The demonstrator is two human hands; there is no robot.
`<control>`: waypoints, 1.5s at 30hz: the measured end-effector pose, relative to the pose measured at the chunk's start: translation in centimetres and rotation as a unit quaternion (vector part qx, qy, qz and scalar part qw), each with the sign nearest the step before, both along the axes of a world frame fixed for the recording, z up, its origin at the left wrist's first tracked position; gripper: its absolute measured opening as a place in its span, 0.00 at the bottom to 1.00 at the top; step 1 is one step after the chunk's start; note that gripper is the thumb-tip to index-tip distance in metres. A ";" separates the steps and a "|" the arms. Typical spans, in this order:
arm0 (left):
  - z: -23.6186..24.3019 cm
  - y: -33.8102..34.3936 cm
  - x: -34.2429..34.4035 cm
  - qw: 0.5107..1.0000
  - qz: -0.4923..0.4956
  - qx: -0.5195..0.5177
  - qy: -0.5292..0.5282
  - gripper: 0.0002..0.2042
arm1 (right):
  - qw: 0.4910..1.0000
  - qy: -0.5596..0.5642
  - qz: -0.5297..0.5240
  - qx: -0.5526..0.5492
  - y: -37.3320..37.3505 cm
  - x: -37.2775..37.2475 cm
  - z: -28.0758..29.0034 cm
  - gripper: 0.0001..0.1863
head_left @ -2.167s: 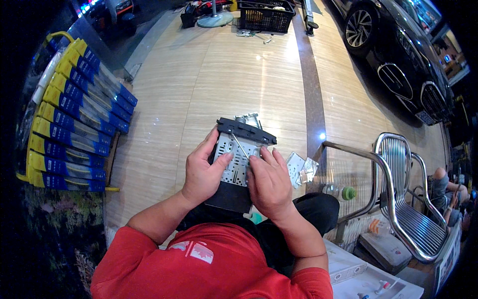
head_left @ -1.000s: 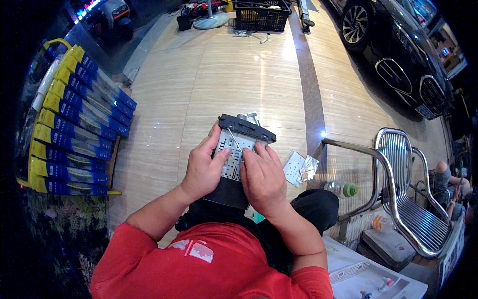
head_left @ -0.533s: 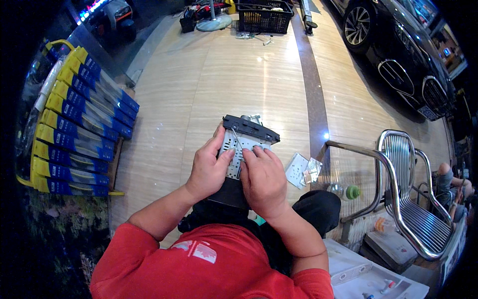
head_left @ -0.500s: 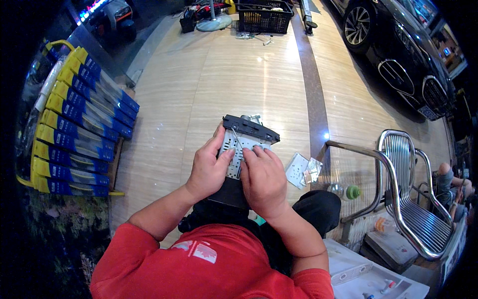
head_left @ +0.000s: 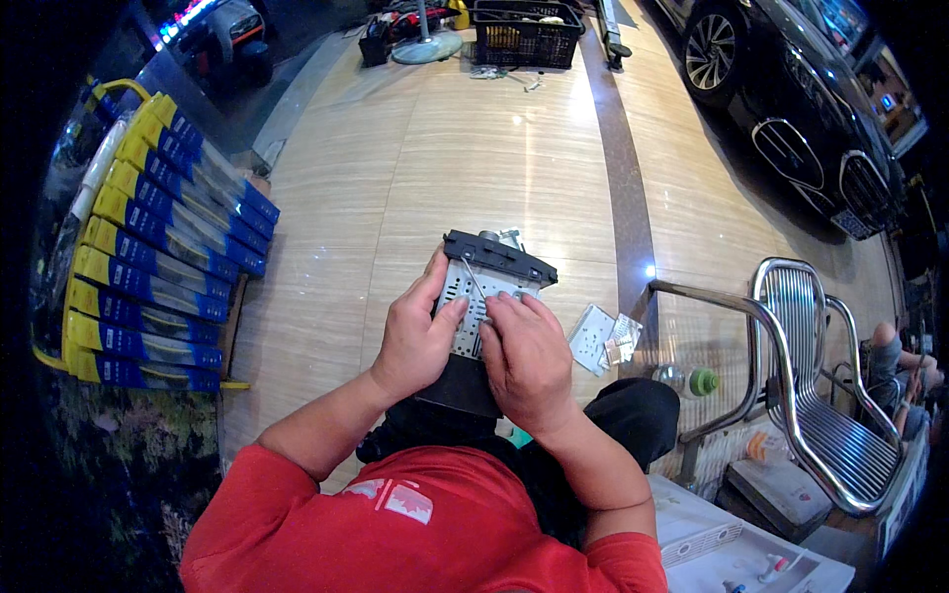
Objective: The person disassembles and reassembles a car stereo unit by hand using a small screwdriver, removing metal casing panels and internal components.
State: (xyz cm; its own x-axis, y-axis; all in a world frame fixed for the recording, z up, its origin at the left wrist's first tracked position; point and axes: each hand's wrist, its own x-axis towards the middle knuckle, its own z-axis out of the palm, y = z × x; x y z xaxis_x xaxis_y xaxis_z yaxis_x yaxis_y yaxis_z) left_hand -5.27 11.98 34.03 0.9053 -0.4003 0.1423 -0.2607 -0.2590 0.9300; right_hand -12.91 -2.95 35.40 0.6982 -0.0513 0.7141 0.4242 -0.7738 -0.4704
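Observation:
A metal car stereo unit [head_left: 481, 287] with a black plastic front frame rests on my lap, its perforated silver top facing up. My left hand [head_left: 413, 336] grips its left side, thumb pressed on the top plate. My right hand [head_left: 526, 358] lies over the right part of the top, fingers bent down onto the metal. A thin wire or metal clip [head_left: 472, 280] runs across the top between my hands. What my right fingertips pinch is hidden.
A rack of yellow-and-blue long packages [head_left: 148, 247] stands at the left. Small white packets [head_left: 601, 338] lie on the wooden floor to the right. A steel bench [head_left: 811, 366], a green-capped bottle [head_left: 692, 381], a black crate [head_left: 524, 30] and a dark car [head_left: 801, 89] surround me.
Both hands stay on the stereo unit. The unit has shifted slightly and my right fingers have crept a little across its top.

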 end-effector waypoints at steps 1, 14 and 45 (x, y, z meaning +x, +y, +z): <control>0.0 0.0 0.1 1.000 0.000 0.000 0.000 0.30 | 1.000 0.004 -0.006 0.006 0.1 0.1 0.0 0.17; -0.4 0.1 0.1 0.999 0.008 -0.033 0.009 0.30 | 0.997 -0.032 -0.006 -0.066 0.4 0.2 -0.9 0.18; -0.3 0.7 0.6 0.988 0.008 -0.105 0.109 0.29 | 0.999 -0.013 -0.017 -0.041 1.8 -0.1 -0.5 0.20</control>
State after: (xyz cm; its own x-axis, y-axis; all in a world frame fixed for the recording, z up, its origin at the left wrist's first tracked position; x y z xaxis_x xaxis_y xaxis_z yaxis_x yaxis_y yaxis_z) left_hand -4.68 12.71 33.69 0.9299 -0.3673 0.0209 -0.0448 -0.0566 0.9974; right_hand -12.97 -1.18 34.89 0.6781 -0.0145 0.7348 0.4085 -0.8237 -0.3933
